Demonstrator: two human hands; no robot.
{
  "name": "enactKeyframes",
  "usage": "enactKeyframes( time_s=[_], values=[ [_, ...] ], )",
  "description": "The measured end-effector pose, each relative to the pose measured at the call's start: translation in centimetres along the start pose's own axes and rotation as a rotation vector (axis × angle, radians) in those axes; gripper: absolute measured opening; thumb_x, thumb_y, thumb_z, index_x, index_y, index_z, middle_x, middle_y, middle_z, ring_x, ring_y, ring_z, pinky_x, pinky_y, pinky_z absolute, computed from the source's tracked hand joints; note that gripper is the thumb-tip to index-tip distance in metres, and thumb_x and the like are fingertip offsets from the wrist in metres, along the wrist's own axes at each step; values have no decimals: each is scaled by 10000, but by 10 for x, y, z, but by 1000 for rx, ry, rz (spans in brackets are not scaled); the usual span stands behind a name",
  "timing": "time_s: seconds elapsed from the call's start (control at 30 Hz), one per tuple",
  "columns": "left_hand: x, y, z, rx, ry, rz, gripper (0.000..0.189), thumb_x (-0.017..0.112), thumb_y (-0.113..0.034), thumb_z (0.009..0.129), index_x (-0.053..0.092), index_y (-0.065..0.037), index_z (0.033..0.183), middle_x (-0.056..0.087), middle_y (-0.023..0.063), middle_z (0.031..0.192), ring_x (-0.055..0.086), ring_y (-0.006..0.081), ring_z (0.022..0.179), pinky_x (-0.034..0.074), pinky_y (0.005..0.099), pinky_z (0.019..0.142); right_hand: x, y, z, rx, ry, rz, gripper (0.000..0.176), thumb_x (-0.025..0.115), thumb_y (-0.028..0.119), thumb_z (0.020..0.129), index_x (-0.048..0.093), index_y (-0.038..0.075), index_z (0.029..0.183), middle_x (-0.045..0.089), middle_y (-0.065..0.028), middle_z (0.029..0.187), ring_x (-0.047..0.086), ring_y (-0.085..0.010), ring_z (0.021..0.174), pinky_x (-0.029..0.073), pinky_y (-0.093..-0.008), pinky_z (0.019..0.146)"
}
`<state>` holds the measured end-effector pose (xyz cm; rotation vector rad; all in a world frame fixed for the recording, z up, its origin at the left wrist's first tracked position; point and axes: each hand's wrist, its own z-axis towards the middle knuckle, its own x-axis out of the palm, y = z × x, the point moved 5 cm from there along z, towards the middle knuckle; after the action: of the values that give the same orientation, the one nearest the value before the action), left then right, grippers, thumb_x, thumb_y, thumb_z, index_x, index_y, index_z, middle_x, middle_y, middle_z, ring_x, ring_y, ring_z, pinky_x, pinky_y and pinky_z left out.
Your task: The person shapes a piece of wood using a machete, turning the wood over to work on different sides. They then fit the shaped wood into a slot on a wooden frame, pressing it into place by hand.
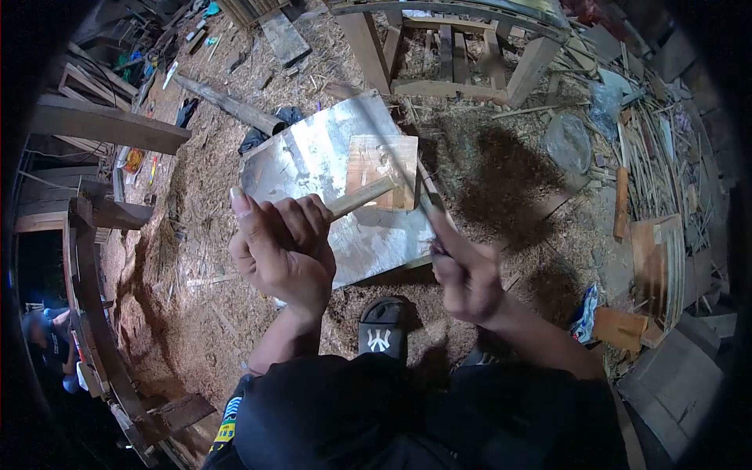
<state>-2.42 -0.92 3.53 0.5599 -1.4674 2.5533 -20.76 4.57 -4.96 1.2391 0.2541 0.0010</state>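
My left hand [286, 247] is closed around a pale wooden stick [364, 197], its thumb pointing up. The stick slants up to the right, and its far end overlaps a square wooden block [366, 157]. That block lies on a silvery, smeared board [298, 172] on the ground. My right hand [470, 274] grips a long, narrow knife [401, 163], smeared by motion. The knife's blade runs up and to the left, crossing over the block just beyond the stick's end; its handle is mostly hidden in my fingers.
Sawdust and shavings cover the ground. A wooden frame [450, 90] stands at the top, and a round log [231, 106] lies upper left. Wood strips [666, 164] and boards [658, 266] are piled right. Timber beams [110, 125] jut in from the left, where a person [55, 345] sits.
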Motion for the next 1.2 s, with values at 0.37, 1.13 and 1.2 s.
enactKeyframes(
  time_s=[0.37,1.13,1.2],
  values=[
    [0,1,-2,35,33,-15,511,322,-243,1079,299,-109,587,240,-15,456,226,96,368,280,297,415,-8,0,-5,-47,-121,101,469,429,212,1026,398,110,1483,691,-266,926,668,-237,623,532,-387,669],
    [-5,1,1,-51,-50,-33,497,338,-257,1074,297,-123,597,229,-13,464,217,112,392,288,312,444,0,-18,-8,169,36,-99,473,435,208,1025,387,173,1494,687,-272,921,674,-224,629,543,-347,638],
    [-3,2,6,-61,-42,-54,491,337,-250,1073,298,-124,600,230,-15,464,215,111,395,285,309,447,5,-25,-2,85,-48,-301,479,432,243,1037,360,218,1510,645,-144,730,557,-117,519,508,-281,535]
  ],
)
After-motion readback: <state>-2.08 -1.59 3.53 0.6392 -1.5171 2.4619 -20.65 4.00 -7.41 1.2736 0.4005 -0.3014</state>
